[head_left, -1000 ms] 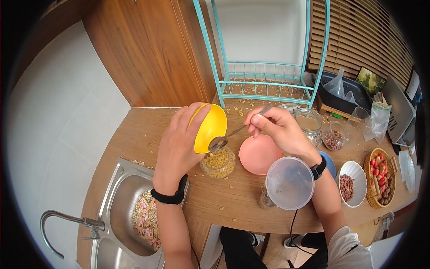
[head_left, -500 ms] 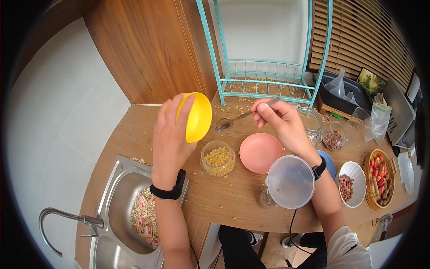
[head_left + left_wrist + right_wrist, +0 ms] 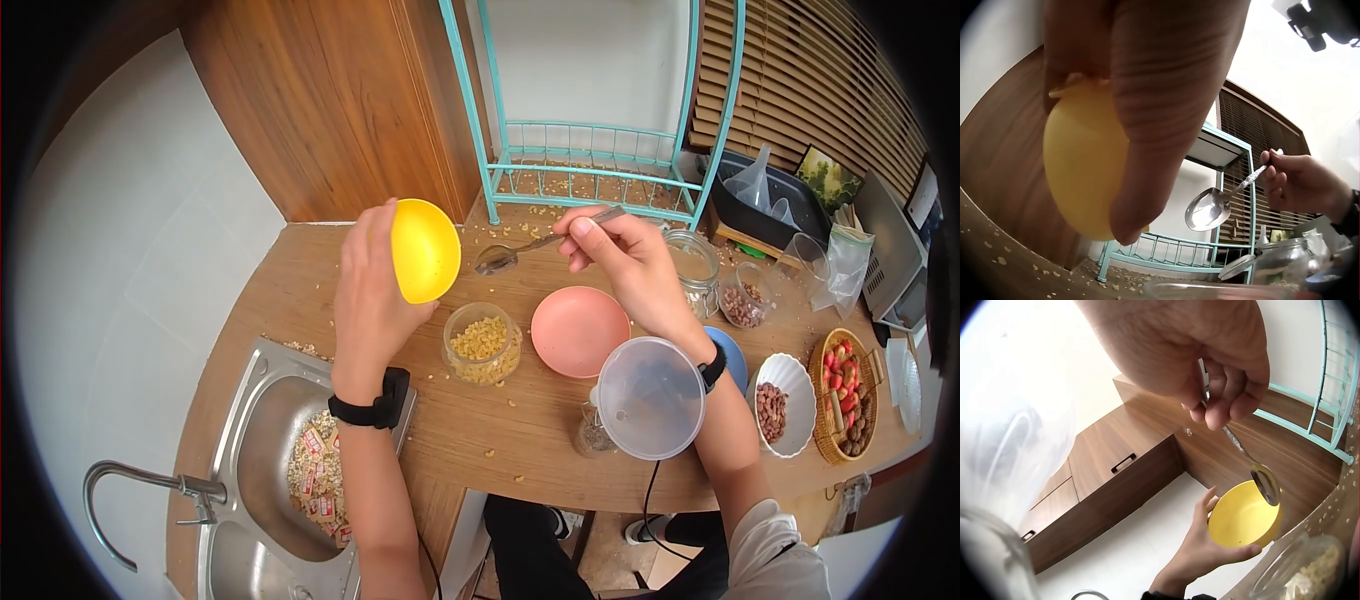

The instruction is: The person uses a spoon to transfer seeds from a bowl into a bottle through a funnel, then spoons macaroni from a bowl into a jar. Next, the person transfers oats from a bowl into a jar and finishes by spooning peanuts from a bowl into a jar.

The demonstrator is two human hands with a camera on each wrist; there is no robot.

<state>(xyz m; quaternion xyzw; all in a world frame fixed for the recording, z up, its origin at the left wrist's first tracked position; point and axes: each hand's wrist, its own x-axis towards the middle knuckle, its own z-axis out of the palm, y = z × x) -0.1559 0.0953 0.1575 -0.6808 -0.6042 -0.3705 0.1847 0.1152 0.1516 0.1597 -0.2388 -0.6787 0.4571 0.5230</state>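
Note:
My left hand [image 3: 372, 290] grips a yellow bowl [image 3: 426, 252] tilted on its side, its inside facing right; only small specks show in it. In my right hand [image 3: 630, 270] a metal spoon [image 3: 497, 259] is pinched by the handle, its head just right of the bowl in the head view. Below them a glass jar [image 3: 482, 345] of yellow pasta stands on the counter, beside a pink bowl [image 3: 581, 332]. The right wrist view shows the spoon [image 3: 1264, 484] overlapping the rim of the yellow bowl [image 3: 1244, 515]; whether they touch I cannot tell.
A sink [image 3: 262, 450] lies at the left, a turquoise rack [image 3: 590, 205] at the back. A clear funnel [image 3: 651, 398] stands near my right wrist. Jars, a white bowl [image 3: 783, 405] and a basket [image 3: 846, 395] fill the right side. Loose pasta is scattered about.
The yellow bowl has moved left and up, away from above the pasta jar, and its inside now shows more. The spoon has come out of the bowl and risen slightly.

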